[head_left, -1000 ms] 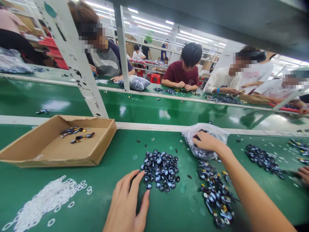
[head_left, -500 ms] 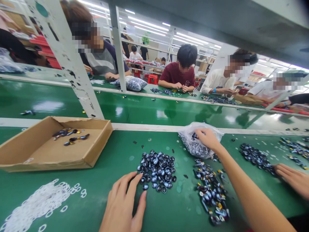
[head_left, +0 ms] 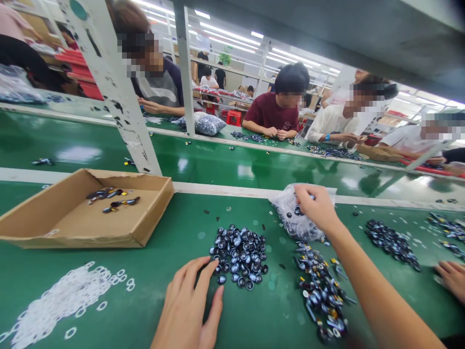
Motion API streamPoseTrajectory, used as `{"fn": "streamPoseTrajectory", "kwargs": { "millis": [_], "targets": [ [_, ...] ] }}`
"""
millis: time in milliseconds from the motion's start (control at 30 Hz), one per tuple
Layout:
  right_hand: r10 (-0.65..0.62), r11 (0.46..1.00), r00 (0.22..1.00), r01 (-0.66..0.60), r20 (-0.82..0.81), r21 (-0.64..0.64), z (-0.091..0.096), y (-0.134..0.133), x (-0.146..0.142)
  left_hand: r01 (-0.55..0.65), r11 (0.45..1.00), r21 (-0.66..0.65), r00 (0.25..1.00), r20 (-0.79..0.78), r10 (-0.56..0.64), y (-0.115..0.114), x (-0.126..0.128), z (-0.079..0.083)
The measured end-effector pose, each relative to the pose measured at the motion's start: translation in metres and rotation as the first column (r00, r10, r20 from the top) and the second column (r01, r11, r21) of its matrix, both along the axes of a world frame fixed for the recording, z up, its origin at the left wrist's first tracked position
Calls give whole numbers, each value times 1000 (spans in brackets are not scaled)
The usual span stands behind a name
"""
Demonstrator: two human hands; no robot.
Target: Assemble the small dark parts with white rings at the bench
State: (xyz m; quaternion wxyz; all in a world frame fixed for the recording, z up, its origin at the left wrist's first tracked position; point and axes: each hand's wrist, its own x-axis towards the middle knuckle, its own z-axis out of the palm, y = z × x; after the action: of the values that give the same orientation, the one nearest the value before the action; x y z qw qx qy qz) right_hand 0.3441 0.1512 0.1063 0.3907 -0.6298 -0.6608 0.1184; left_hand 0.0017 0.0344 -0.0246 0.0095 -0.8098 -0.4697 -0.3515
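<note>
Green bench (head_left: pixel 189 215), dark caps (head_left: pixel 239 251), ceiling lights (head_left: pixel 257 35)

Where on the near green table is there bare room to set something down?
The widest bare patch of green table lies between the white ring pile and the left hand. A smaller one, with a few flecks, lies between the cardboard tray and the dark cap pile. It's crowded rightward: the plastic bag, right hand and mixed parts pile.

Bare hands (head_left: pixel 189 298), apparently bare forearms (head_left: pixel 376 276)
</note>
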Motion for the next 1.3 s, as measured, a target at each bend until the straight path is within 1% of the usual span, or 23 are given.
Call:
{"fn": "streamPoseTrajectory", "kwargs": {
  "millis": [67,100,133,200,233,300,367,400,467,567,667,767,833,933,1033,1133,1233,1300],
  "targets": [
    [129,990,986,-134,102,41,-2,-16,-40,4,1000,-15,1000,-6,-4,0,0,0],
    [198,978,969,-205,151,32,-7,-23,-61,5,1000,-25,1000,-13,-6,0,-1,0],
    [256,964,946,-265,199,17,-14,-29,-80,6,999,-36,1000,-20,-7,0,-1,-1],
    [319,943,900,-333,298,-5,-34,-35,-112,5,999,-40,1000,-22,-5,0,-1,-2],
    [335,936,875,-353,349,-13,-44,-35,-124,1,999,-36,1000,-15,-1,0,-1,-3],
    [359,922,824,-385,438,-31,-63,-34,-138,-14,1000,-21,1000,6,14,0,0,-4],
    [381,908,774,-418,505,-45,-74,-32,-143,-24,1000,-5,1000,11,24,0,1,-3],
    [390,900,754,-432,529,-48,-75,-32,-143,-24,1000,-2,1000,3,24,0,1,-2],
    [397,892,730,-449,557,-47,-70,-33,-140,-28,1000,6,1000,-5,28,1,1,-1],
    [367,902,744,-430,558,-19,-52,-40,-123,-36,999,-1,999,-2,36,2,0,0],
    [267,939,790,-342,552,35,-33,-43,-87,-36,999,-4,999,8,36,0,0,0],
    [103,981,813,-179,573,79,-22,-41,-40,-33,999,-18,999,-2,33,-2,1,0],
    [51,992,798,-112,600,64,-21,-39,-14,-33,999,-31,999,-17,32,-3,2,0],
    [53,997,772,-77,634,10,-26,-36,7,-27,1000,-14,999,-19,27,-3,2,2],
    [66,997,775,-76,628,-10,-32,-34,13,-22,1000,5,1000,-17,22,-2,2,3],
    [72,995,808,-98,585,13,-34,-34,12,-27,1000,9,1000,-13,27,-2,1,3],
    [115,985,854,-164,507,52,-33,-42,1,-30,999,-20,999,-25,29,-2,1,2],
    [200,967,870,-249,451,50,-33,-51,-16,-27,999,-25,999,-30,26,-1,1,2]
  ]
}}
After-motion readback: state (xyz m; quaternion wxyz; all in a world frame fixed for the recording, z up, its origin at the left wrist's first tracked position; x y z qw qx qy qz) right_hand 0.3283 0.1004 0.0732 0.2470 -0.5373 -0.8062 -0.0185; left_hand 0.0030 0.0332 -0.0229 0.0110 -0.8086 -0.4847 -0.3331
